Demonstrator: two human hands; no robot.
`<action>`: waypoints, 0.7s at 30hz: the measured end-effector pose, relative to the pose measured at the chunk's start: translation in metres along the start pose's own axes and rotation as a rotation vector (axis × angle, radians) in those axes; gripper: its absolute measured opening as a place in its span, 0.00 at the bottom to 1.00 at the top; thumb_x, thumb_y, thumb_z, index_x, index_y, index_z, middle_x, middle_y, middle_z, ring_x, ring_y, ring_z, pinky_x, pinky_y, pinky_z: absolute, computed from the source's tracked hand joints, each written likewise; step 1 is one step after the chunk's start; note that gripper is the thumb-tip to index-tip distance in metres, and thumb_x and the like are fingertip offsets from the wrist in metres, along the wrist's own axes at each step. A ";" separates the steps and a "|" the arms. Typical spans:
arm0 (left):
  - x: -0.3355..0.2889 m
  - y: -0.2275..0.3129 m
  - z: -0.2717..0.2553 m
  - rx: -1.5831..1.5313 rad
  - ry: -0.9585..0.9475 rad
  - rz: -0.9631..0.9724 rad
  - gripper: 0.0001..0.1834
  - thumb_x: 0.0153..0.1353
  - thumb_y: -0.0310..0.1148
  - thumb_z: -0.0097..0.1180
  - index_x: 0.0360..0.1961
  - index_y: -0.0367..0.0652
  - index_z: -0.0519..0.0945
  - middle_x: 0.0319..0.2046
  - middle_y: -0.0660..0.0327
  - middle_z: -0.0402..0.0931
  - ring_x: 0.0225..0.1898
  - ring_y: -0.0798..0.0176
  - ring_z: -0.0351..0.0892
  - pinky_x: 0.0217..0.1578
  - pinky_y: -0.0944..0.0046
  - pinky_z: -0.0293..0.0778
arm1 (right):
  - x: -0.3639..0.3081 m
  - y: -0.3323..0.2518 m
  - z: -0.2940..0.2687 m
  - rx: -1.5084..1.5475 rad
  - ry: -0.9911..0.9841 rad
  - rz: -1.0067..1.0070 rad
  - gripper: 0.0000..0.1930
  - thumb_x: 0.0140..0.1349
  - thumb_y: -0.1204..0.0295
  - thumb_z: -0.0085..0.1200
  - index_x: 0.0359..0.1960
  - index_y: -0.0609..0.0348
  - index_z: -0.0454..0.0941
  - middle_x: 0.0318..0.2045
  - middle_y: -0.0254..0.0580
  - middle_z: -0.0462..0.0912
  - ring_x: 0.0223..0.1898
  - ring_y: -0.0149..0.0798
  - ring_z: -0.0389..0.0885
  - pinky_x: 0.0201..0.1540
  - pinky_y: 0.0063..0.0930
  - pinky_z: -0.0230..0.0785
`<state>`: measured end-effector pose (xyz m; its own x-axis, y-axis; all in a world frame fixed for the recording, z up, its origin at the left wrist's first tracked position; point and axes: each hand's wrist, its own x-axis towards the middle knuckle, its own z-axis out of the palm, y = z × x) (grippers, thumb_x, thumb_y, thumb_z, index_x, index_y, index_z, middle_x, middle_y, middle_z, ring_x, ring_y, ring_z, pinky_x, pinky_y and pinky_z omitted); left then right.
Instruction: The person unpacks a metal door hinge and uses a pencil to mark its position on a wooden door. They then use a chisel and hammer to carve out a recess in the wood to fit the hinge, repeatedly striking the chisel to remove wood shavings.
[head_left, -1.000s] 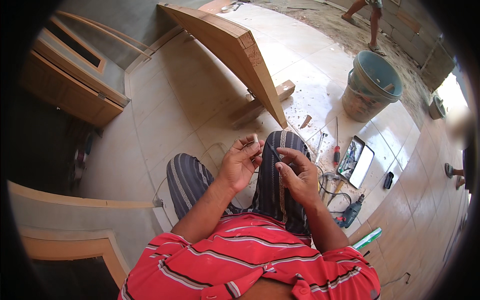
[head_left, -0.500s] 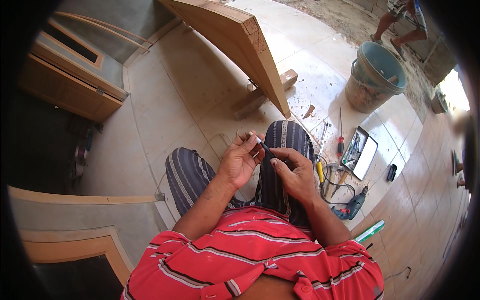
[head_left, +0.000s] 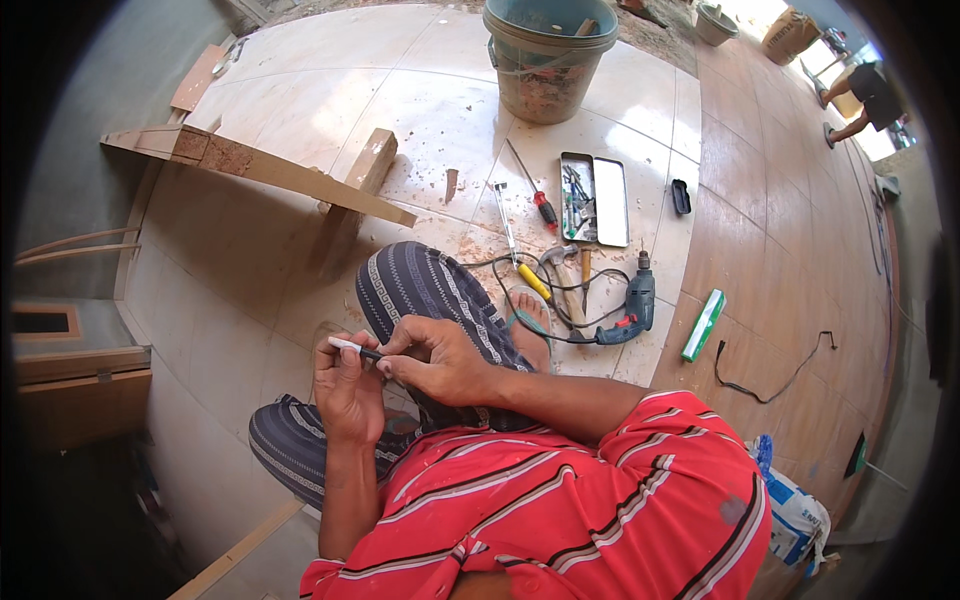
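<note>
My left hand (head_left: 350,400) holds a slim pen-like thing (head_left: 357,350), white at one end and black at the other, pinched upright-palmed above my left knee. The fingers of my right hand (head_left: 440,362) close on its black end. Both hands are close together in front of my striped trousers (head_left: 430,290). Whether the white part is a cap or a body I cannot tell. To the right of my knee, a yellow-handled tool (head_left: 533,280) with a long metal shaft lies on the tiles.
Beside my right foot lie a hammer (head_left: 568,285) and a corded drill (head_left: 638,305). Farther off are a red-and-black screwdriver (head_left: 544,208), an open metal case (head_left: 611,205) and a bucket (head_left: 545,90). A wooden panel (head_left: 270,175) rests on a timber block (head_left: 368,165). Another person (head_left: 862,95) is far right.
My view has turned to the right, so the tools and bucket appear farther left. Both hands still hold the pen-like thing, its white end now pointing left.
</note>
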<state>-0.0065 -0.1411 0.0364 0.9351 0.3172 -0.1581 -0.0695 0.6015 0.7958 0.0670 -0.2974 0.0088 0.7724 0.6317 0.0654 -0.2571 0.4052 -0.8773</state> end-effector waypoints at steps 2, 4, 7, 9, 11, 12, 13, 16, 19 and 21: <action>0.002 -0.002 0.000 0.051 -0.039 0.005 0.14 0.73 0.29 0.62 0.57 0.46 0.76 0.53 0.58 0.83 0.55 0.60 0.81 0.58 0.54 0.77 | 0.003 -0.003 0.001 0.043 0.027 -0.007 0.05 0.67 0.77 0.62 0.39 0.63 0.79 0.31 0.33 0.82 0.32 0.22 0.78 0.33 0.21 0.70; 0.003 -0.009 0.000 0.051 0.004 -0.053 0.19 0.72 0.31 0.63 0.61 0.45 0.74 0.55 0.57 0.82 0.56 0.59 0.81 0.58 0.54 0.77 | 0.008 -0.008 -0.002 0.050 0.064 -0.032 0.05 0.68 0.78 0.61 0.41 0.63 0.78 0.33 0.33 0.82 0.34 0.23 0.78 0.36 0.21 0.71; 0.000 -0.006 0.002 0.069 0.025 -0.086 0.30 0.73 0.36 0.62 0.71 0.42 0.66 0.62 0.53 0.78 0.58 0.57 0.80 0.58 0.53 0.77 | 0.029 -0.032 -0.033 -0.032 0.192 -0.077 0.05 0.68 0.78 0.59 0.43 0.64 0.78 0.33 0.35 0.82 0.35 0.24 0.78 0.39 0.21 0.73; -0.002 0.001 -0.013 0.098 0.014 -0.094 0.31 0.74 0.38 0.61 0.72 0.42 0.64 0.64 0.51 0.76 0.58 0.56 0.80 0.58 0.53 0.77 | 0.040 -0.055 -0.084 -0.175 0.390 -0.072 0.07 0.67 0.77 0.58 0.44 0.65 0.80 0.33 0.36 0.83 0.35 0.25 0.79 0.40 0.23 0.73; -0.007 0.011 -0.029 0.236 0.045 -0.069 0.29 0.76 0.41 0.58 0.71 0.42 0.66 0.63 0.52 0.75 0.58 0.57 0.79 0.57 0.56 0.78 | 0.055 -0.035 -0.166 -0.337 0.606 -0.160 0.09 0.65 0.76 0.57 0.45 0.65 0.82 0.35 0.41 0.86 0.35 0.28 0.80 0.40 0.24 0.72; -0.013 0.015 -0.041 0.283 0.082 -0.064 0.28 0.76 0.41 0.58 0.70 0.42 0.67 0.63 0.52 0.75 0.58 0.57 0.79 0.57 0.57 0.78 | 0.064 -0.012 -0.221 -0.470 0.703 -0.142 0.11 0.64 0.75 0.57 0.46 0.65 0.82 0.36 0.43 0.87 0.36 0.30 0.80 0.41 0.27 0.73; -0.016 0.017 -0.049 0.332 0.112 -0.065 0.27 0.76 0.41 0.58 0.69 0.42 0.68 0.63 0.52 0.76 0.57 0.57 0.79 0.56 0.57 0.78 | 0.066 0.005 -0.266 -0.456 0.819 -0.063 0.12 0.64 0.73 0.57 0.46 0.65 0.83 0.37 0.45 0.87 0.38 0.36 0.84 0.45 0.33 0.76; -0.026 0.013 -0.069 0.354 0.274 -0.165 0.25 0.76 0.41 0.58 0.67 0.41 0.70 0.63 0.52 0.76 0.56 0.58 0.79 0.56 0.58 0.78 | 0.051 0.086 -0.428 -0.866 1.058 0.000 0.15 0.60 0.76 0.56 0.50 0.65 0.83 0.34 0.41 0.85 0.27 0.32 0.78 0.26 0.28 0.70; -0.041 -0.007 -0.074 0.357 0.433 -0.234 0.22 0.76 0.36 0.59 0.65 0.40 0.71 0.60 0.51 0.78 0.54 0.58 0.81 0.54 0.59 0.78 | 0.043 0.096 -0.447 -0.662 1.187 0.303 0.18 0.58 0.77 0.55 0.52 0.65 0.83 0.35 0.43 0.86 0.28 0.33 0.79 0.26 0.30 0.71; -0.047 -0.021 -0.070 0.351 0.469 -0.281 0.22 0.76 0.36 0.59 0.65 0.40 0.71 0.59 0.52 0.78 0.53 0.59 0.81 0.54 0.59 0.78 | 0.038 0.103 -0.452 -0.516 1.240 0.379 0.20 0.58 0.78 0.54 0.54 0.66 0.83 0.35 0.43 0.86 0.27 0.33 0.78 0.25 0.30 0.71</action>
<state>-0.0736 -0.1167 -0.0138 0.6443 0.5169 -0.5637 0.3482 0.4580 0.8179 0.3323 -0.5297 -0.2939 0.7795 -0.4527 -0.4330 -0.5324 -0.1146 -0.8387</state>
